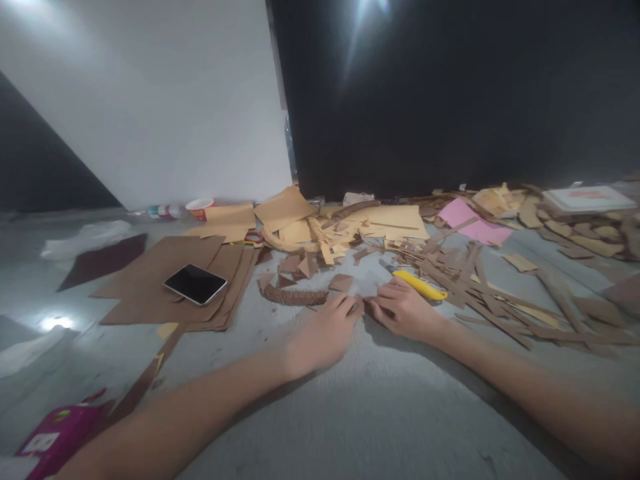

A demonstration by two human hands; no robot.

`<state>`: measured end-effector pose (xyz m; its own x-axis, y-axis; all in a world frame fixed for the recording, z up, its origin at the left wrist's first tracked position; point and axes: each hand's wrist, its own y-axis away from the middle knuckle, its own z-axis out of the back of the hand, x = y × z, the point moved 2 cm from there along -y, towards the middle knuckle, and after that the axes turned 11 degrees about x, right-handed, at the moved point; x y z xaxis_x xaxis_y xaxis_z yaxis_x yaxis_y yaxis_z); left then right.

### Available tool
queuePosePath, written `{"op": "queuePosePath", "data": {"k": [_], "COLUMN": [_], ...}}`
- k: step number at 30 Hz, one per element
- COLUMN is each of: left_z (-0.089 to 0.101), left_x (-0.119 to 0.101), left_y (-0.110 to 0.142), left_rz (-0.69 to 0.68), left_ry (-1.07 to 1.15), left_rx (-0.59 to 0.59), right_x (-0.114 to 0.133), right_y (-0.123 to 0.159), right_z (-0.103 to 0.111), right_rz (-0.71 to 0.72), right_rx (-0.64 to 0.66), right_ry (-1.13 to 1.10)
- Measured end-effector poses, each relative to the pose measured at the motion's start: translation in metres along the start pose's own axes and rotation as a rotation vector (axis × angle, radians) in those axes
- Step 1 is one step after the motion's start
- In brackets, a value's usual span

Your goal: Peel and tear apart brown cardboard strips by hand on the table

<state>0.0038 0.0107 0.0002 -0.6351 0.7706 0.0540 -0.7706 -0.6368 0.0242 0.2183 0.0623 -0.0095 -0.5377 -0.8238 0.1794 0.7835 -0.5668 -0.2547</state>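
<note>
My left hand (330,331) rests low over the grey surface, its fingers closed in a pinch. Opposite it, my right hand (406,311) is also closed, fingertips almost meeting the left ones. A small brown cardboard piece (367,305) shows between the fingertips; most of it is hidden. Just behind my right hand lies a yellow utility knife (423,287), partly covered by the fingers. A curved, ridged brown cardboard piece (295,296) lies left of my left hand. One flat brown scrap (341,283) sits beyond the fingertips.
A phone (196,284) lies on stacked brown cardboard sheets (150,267) at the left. Cut brown strips (500,303) cover the right side. Tan sheets (285,212), a pink sheet (475,222) and a red paper cup (200,209) stand farther back. A purple packet (60,433) is front left.
</note>
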Motion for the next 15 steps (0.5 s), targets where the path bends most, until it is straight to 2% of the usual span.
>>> {"op": "queuePosePath", "data": {"k": [4, 9, 15], "left_z": [0.0017, 0.0009, -0.0057], "left_x": [-0.0003, -0.0003, 0.0028], "left_y": [0.0011, 0.0039, 0.0054], "left_rz": [0.000, -0.001, 0.056], "left_ry": [0.016, 0.044, 0.097], "left_rx": [0.006, -0.014, -0.018], "right_x": [-0.0012, -0.0056, -0.0027], "right_y": [0.0013, 0.0010, 0.0032], "right_z": [-0.0027, -0.0037, 0.0003], "right_rz": [0.087, 0.107, 0.269], "right_rx": [0.017, -0.059, 0.022], "right_ry": [0.059, -0.031, -0.133]}}
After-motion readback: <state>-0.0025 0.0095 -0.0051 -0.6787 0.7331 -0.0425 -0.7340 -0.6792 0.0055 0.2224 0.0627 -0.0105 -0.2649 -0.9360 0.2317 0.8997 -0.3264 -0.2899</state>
